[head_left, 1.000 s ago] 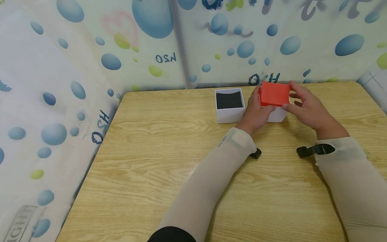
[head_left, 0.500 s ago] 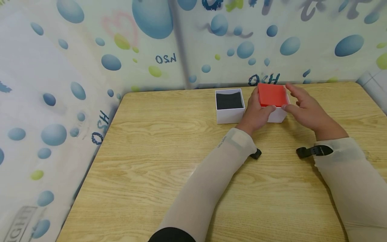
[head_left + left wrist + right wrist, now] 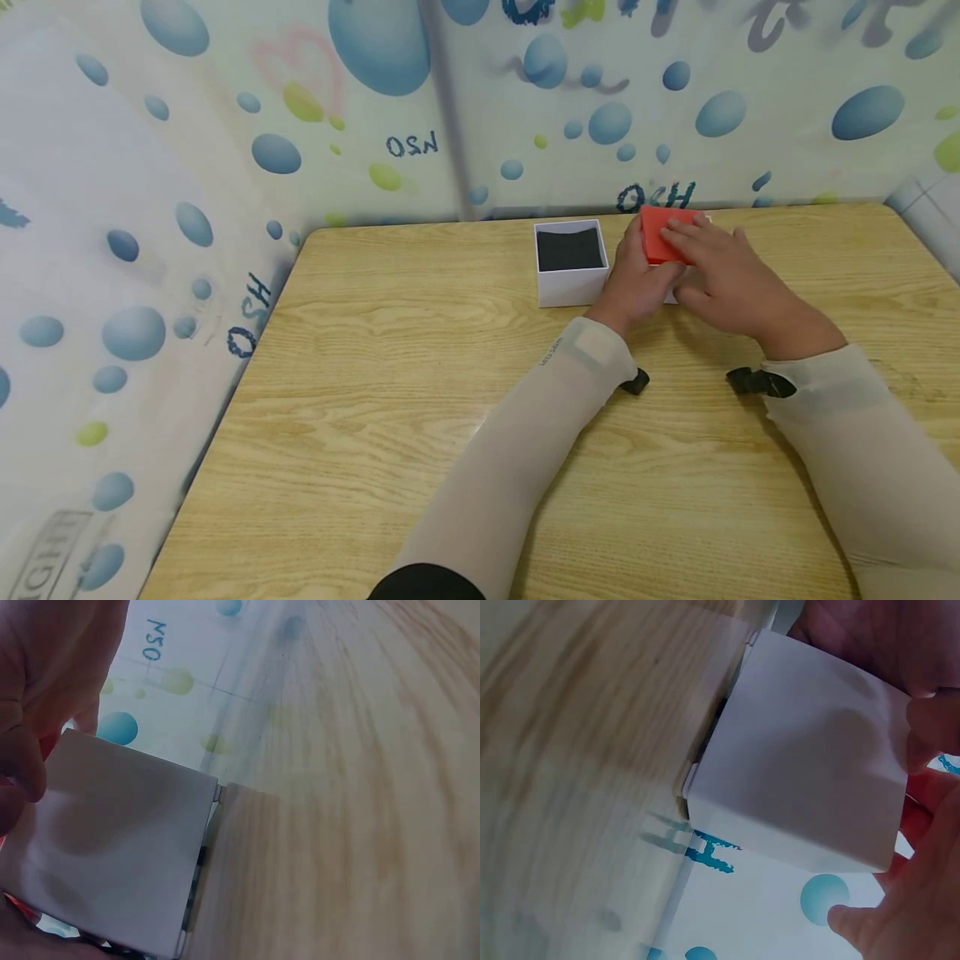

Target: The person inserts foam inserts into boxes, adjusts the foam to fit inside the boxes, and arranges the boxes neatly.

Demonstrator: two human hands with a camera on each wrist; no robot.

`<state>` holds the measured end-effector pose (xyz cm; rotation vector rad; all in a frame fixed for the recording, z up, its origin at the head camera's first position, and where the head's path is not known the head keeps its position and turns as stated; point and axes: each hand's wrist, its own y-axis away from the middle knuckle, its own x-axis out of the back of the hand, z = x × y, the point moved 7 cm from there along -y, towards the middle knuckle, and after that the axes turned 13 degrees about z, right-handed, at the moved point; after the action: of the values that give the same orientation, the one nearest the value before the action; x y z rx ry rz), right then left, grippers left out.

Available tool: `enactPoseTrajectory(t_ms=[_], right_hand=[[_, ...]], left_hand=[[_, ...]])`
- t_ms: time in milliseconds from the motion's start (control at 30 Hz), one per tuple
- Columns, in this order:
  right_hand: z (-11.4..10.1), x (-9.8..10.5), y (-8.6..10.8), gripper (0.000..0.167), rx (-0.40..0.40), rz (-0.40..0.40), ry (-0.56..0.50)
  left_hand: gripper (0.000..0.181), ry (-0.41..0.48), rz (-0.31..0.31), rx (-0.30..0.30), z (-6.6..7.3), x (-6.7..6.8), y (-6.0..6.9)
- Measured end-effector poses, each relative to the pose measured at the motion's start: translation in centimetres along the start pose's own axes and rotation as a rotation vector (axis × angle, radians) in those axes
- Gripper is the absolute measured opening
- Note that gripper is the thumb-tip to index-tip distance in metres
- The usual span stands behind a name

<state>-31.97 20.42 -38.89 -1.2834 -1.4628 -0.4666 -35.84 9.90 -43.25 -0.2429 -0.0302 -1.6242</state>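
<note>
In the head view, a flat red rectangular piece (image 3: pixel 660 236) lies over the top of a white box (image 3: pixel 802 757) near the table's far edge. My left hand (image 3: pixel 633 282) grips this box from its left side, with the thumb at the front edge below the red piece. My right hand (image 3: pixel 731 279) lies over the red piece's right part, with extended fingers pressing on its top. The box's plain front face fills much of both wrist views. From the head view my hands hide most of the box, and the red piece's underside cannot be seen.
Just left of my left hand stands a second white box (image 3: pixel 572 289), with a black insert (image 3: pixel 568 251) inside its rim. Both boxes rest on the wood-grain table (image 3: pixel 360 375). A patterned wall covering (image 3: pixel 450 100) rises directly behind the table's far edge.
The red piece has settled lower and slightly left onto the box. My right hand has moved left from the box's right side onto the red top. My left hand stays put.
</note>
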Motion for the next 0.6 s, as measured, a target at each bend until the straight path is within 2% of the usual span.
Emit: enactPoseTrajectory(t_ms=[333,600], right_hand=[[0.53,-0.66,0.2,0.068,-0.006,-0.039,0.08],[0.51,-0.66,0.22,0.071,-0.008,-0.041,0.09]], left_hand=[[0.086,-0.025,0.024,0.058,-0.16,0.03,0.28],[0.085,-0.046,0.027,0.061,-0.39,0.06,0.2]])
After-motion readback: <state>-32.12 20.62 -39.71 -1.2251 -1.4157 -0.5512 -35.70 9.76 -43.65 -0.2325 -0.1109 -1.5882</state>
